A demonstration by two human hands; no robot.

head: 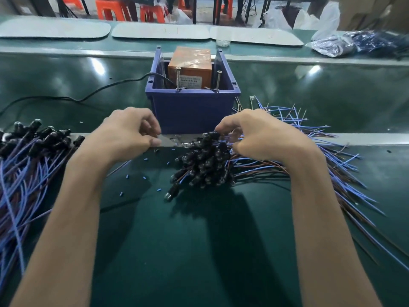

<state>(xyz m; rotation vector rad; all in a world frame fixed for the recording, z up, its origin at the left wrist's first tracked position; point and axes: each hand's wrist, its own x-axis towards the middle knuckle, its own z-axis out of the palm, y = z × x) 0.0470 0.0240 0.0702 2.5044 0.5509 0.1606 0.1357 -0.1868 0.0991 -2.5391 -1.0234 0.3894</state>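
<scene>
Head view:
- The right hand (261, 134) has its fingers curled down into the heap of leads (203, 165), and its fingertips pinch at a black cap on the heap's far edge.
- The left hand (130, 129) hangs just left of the heap with its fingers curled in and the thumb against the forefinger. Whether it pinches anything cannot be told.
- The heap lies on the green mat (188, 240), partly across the metal strip (365, 138) and just in front of the blue bin (192, 109).
- Risk: the blue and brown wires cross thickly, so pulling one lead would likely drag its neighbours or tip the heap.
- Risk: a pinch on the rounded cap alone could slip.
- Risk: loose blue offcuts (128, 176) near the heap could get swept into it.
- Heading: the black caps bunch at the left end, towards the middle of the bench, and the wire tails fan out rightward.
- Long axis: it runs roughly left to right across the bench, and the nearer tails bend towards the person.
- A second pile (33, 147) lies well apart at the left, with its caps away from the person.
</scene>
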